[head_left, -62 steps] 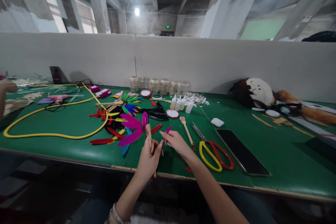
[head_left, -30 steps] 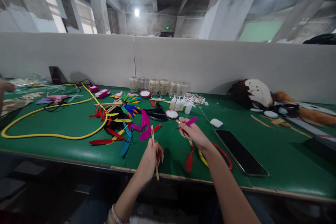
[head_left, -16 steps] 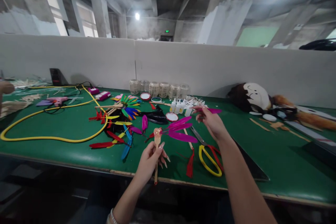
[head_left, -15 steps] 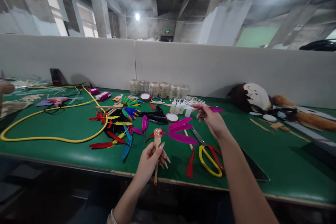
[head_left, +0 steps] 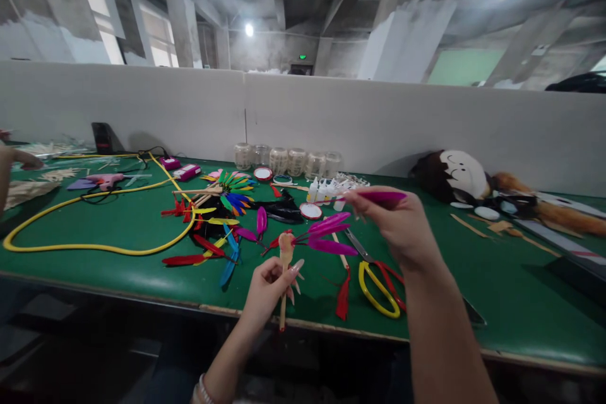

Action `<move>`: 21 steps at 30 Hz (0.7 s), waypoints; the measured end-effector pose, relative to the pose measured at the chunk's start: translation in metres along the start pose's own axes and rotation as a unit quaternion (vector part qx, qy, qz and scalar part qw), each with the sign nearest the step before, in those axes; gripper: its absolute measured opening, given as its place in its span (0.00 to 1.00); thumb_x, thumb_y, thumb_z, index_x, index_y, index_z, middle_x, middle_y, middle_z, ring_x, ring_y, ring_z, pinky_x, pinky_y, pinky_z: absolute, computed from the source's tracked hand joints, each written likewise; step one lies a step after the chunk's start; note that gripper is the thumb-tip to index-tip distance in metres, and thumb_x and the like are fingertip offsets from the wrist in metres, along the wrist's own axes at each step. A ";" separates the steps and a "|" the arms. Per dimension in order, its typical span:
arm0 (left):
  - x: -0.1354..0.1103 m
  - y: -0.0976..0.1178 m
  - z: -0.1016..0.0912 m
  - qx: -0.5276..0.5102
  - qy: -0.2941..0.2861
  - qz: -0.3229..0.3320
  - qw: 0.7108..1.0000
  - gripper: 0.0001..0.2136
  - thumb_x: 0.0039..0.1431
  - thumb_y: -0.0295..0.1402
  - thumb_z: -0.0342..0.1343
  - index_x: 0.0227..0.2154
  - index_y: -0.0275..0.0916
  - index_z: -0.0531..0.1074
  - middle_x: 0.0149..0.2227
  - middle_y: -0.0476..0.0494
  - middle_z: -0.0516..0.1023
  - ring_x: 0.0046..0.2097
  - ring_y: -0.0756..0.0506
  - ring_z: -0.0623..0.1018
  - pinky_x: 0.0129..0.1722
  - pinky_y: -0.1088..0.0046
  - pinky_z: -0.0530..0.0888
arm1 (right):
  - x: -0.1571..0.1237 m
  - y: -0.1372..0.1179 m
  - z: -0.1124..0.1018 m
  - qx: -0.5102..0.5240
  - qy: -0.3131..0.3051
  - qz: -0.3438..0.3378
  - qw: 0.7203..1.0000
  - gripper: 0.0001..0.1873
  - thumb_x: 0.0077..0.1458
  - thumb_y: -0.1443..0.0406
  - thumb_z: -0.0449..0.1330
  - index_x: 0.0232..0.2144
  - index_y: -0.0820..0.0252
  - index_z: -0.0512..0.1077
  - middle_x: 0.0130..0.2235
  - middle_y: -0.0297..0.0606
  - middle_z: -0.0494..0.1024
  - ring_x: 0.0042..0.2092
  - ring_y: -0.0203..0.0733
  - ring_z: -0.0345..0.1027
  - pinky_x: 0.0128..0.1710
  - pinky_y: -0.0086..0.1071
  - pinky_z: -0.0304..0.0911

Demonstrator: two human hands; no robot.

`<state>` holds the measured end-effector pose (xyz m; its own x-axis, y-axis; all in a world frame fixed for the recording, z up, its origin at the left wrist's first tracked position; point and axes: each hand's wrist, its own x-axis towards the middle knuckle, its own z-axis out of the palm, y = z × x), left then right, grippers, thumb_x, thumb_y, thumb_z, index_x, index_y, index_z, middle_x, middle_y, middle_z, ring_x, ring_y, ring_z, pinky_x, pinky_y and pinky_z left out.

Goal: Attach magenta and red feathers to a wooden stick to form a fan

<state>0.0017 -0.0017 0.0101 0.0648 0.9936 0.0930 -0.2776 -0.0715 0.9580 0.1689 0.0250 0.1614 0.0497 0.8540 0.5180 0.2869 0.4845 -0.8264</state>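
Note:
My left hand (head_left: 272,287) is closed round a flat wooden stick (head_left: 285,259) with a rounded top, held upright over the front of the table. Magenta feathers (head_left: 331,233) fan out to the right from the stick's top. Between the fingertips of my right hand (head_left: 395,224), higher and to the right, is a single magenta feather (head_left: 386,196), its thin quill pointing left. Scissors (head_left: 379,287) with one yellow and one red handle lie below that hand. A red tassel (head_left: 343,297) rests between the scissors and the stick.
Loose coloured feathers (head_left: 222,227) lie to the left, inside and beside a yellow cord (head_left: 95,251). Small glue bottles (head_left: 322,190) and glass jars (head_left: 296,163) stand behind. A pink glue gun (head_left: 108,182) is at far left, near another person's hand (head_left: 23,159). A plush doll (head_left: 461,173) lies right.
My right hand has come nearer and slightly right, with the magenta feather now pointing its quill left. The left hand and stick have barely moved. The other person's hand reaches further in.

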 end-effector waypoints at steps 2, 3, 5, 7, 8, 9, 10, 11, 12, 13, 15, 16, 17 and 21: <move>-0.001 -0.001 0.000 0.004 -0.003 0.003 1.000 0.13 0.46 0.40 0.59 0.20 0.34 0.67 0.16 0.53 0.68 0.17 0.55 0.66 0.16 0.81 0.64 | -0.005 -0.006 0.009 -0.042 -0.093 -0.003 0.995 0.08 0.42 0.60 0.63 0.23 0.58 0.76 0.22 0.34 0.74 0.24 0.35 0.65 0.23 0.29 0.59; -0.001 -0.001 0.000 0.006 -0.002 0.004 1.000 0.13 0.46 0.40 0.58 0.20 0.34 0.67 0.16 0.53 0.67 0.17 0.55 0.66 0.16 0.81 0.64 | -0.007 -0.008 0.013 -0.061 -0.127 -0.013 0.990 0.08 0.43 0.59 0.62 0.23 0.59 0.75 0.22 0.34 0.74 0.25 0.36 0.66 0.24 0.30 0.60; -0.001 -0.001 0.000 0.009 0.001 0.004 1.000 0.13 0.46 0.40 0.58 0.20 0.34 0.66 0.16 0.53 0.67 0.16 0.55 0.66 0.16 0.81 0.64 | -0.009 -0.008 0.019 -0.101 -0.159 -0.051 0.981 0.09 0.44 0.58 0.61 0.23 0.58 0.75 0.25 0.35 0.75 0.29 0.38 0.68 0.30 0.32 0.62; -0.001 -0.002 0.000 0.010 0.004 0.003 1.000 0.13 0.46 0.40 0.59 0.20 0.34 0.66 0.15 0.53 0.66 0.16 0.55 0.65 0.16 0.81 0.64 | -0.010 -0.007 0.022 -0.137 -0.151 -0.093 0.975 0.09 0.44 0.58 0.61 0.22 0.58 0.74 0.29 0.36 0.76 0.35 0.40 0.69 0.37 0.35 0.62; 0.000 -0.002 0.000 0.010 0.003 0.004 1.000 0.13 0.46 0.40 0.58 0.20 0.34 0.66 0.15 0.53 0.66 0.16 0.55 0.65 0.16 0.80 0.64 | -0.011 -0.005 0.023 -0.151 -0.148 -0.104 0.972 0.09 0.44 0.58 0.61 0.22 0.57 0.74 0.29 0.35 0.76 0.36 0.41 0.69 0.39 0.36 0.62; 0.000 -0.003 0.000 0.011 0.001 0.006 1.000 0.13 0.46 0.40 0.58 0.20 0.35 0.66 0.15 0.53 0.67 0.16 0.55 0.66 0.16 0.80 0.64 | -0.011 -0.004 0.023 -0.160 -0.148 -0.104 0.970 0.09 0.44 0.58 0.61 0.23 0.57 0.75 0.29 0.35 0.76 0.36 0.41 0.69 0.39 0.36 0.62; 0.000 -0.003 0.000 0.010 -0.001 0.009 1.000 0.13 0.46 0.40 0.58 0.21 0.35 0.66 0.16 0.53 0.67 0.17 0.55 0.66 0.16 0.80 0.64 | -0.011 -0.002 0.024 -0.160 -0.151 -0.094 0.971 0.09 0.45 0.58 0.60 0.23 0.56 0.75 0.28 0.35 0.76 0.34 0.41 0.69 0.37 0.36 0.62; 0.000 -0.004 -0.001 0.010 -0.002 0.012 1.000 0.13 0.47 0.40 0.58 0.21 0.35 0.66 0.16 0.53 0.67 0.17 0.55 0.66 0.17 0.80 0.64 | -0.012 -0.001 0.024 -0.151 -0.154 -0.080 0.973 0.09 0.46 0.58 0.60 0.24 0.56 0.75 0.26 0.35 0.76 0.32 0.40 0.69 0.34 0.35 0.63; 0.000 -0.004 -0.001 0.011 -0.003 0.015 1.000 0.12 0.47 0.40 0.58 0.21 0.35 0.67 0.16 0.53 0.67 0.17 0.55 0.66 0.17 0.80 0.64 | -0.012 0.001 0.025 -0.138 -0.152 -0.067 0.976 0.09 0.46 0.58 0.60 0.25 0.57 0.76 0.26 0.35 0.76 0.31 0.39 0.69 0.32 0.34 0.64; 0.000 -0.005 -0.001 0.010 -0.004 0.018 1.000 0.12 0.47 0.39 0.58 0.21 0.35 0.67 0.16 0.53 0.66 0.17 0.55 0.66 0.17 0.81 0.64 | -0.012 0.002 0.026 -0.124 -0.144 -0.056 0.980 0.09 0.46 0.58 0.60 0.26 0.57 0.76 0.27 0.35 0.76 0.30 0.39 0.70 0.30 0.33 0.64; 0.000 -0.006 -0.002 0.009 -0.004 0.018 1.000 0.12 0.47 0.39 0.58 0.21 0.35 0.67 0.16 0.54 0.66 0.17 0.55 0.65 0.17 0.81 0.64 | -0.012 0.005 0.029 -0.108 -0.120 -0.048 0.986 0.10 0.46 0.59 0.60 0.27 0.58 0.75 0.28 0.35 0.77 0.29 0.38 0.70 0.29 0.31 0.64; 0.000 -0.006 -0.002 0.009 -0.005 0.017 1.000 0.12 0.47 0.39 0.58 0.21 0.35 0.67 0.16 0.54 0.65 0.17 0.55 0.65 0.17 0.81 0.63 | -0.012 0.006 0.030 -0.113 -0.111 -0.049 0.986 0.09 0.46 0.59 0.60 0.26 0.58 0.75 0.28 0.35 0.77 0.30 0.39 0.70 0.29 0.32 0.64; 0.000 -0.006 -0.002 0.008 -0.006 0.016 1.000 0.12 0.47 0.39 0.58 0.21 0.35 0.66 0.15 0.54 0.65 0.17 0.56 0.65 0.17 0.81 0.63 | -0.012 0.007 0.032 -0.127 -0.103 -0.051 0.985 0.09 0.45 0.59 0.60 0.26 0.58 0.74 0.28 0.35 0.77 0.30 0.39 0.70 0.30 0.32 0.64; 0.000 -0.005 -0.002 0.009 -0.009 0.012 1.000 0.13 0.47 0.40 0.58 0.21 0.35 0.66 0.15 0.55 0.64 0.17 0.56 0.64 0.17 0.81 0.62 | -0.010 0.011 0.035 -0.212 -0.086 -0.082 0.970 0.09 0.44 0.59 0.60 0.20 0.57 0.72 0.26 0.32 0.76 0.32 0.40 0.71 0.48 0.46 0.56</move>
<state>0.0015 -0.0011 0.0047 0.0760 0.9899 0.1199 -0.2614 -0.0963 0.9604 0.1379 0.0282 0.1395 -0.1803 0.8085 0.5602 0.6474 0.5263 -0.5512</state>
